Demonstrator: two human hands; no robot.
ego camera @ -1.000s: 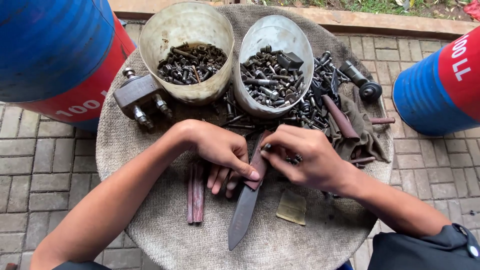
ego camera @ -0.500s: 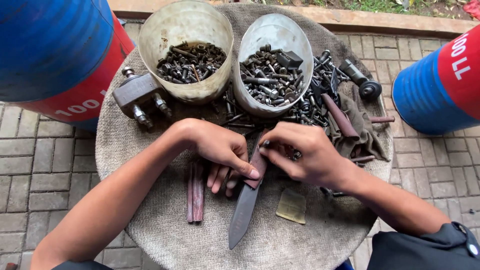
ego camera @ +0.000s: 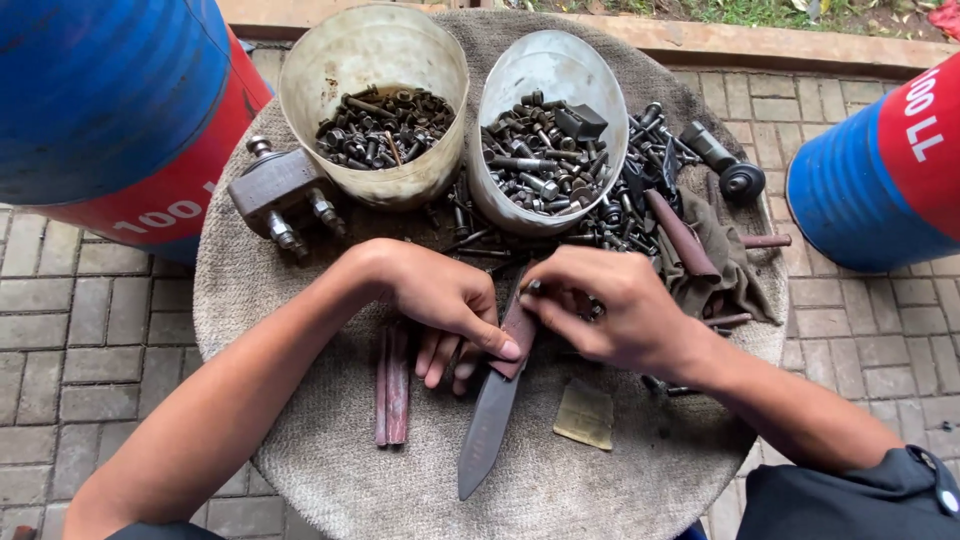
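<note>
A dark, worn knife (ego camera: 488, 428) lies on a round cloth-covered table (ego camera: 300, 430), its blade pointing toward me. My left hand (ego camera: 445, 305) presses its thumb on the knife's reddish-brown handle (ego camera: 518, 332), other fingers resting on the cloth. My right hand (ego camera: 610, 305) is curled over the top end of the handle, pinching a small metal piece there; what exactly it is stays hidden by the fingers.
Two pale buckets (ego camera: 375, 95) (ego camera: 550, 120) full of bolts and nuts stand at the back. Loose bolts (ego camera: 640, 215), a rag (ego camera: 720, 260), a metal block (ego camera: 275, 190), reddish rods (ego camera: 393, 385) and a brass plate (ego camera: 586, 415) lie around. Blue-and-red drums (ego camera: 110, 110) (ego camera: 880, 170) flank the table.
Almost nothing moved. Both hands stay on the knife handle, with only slight finger shifts at its top end.
</note>
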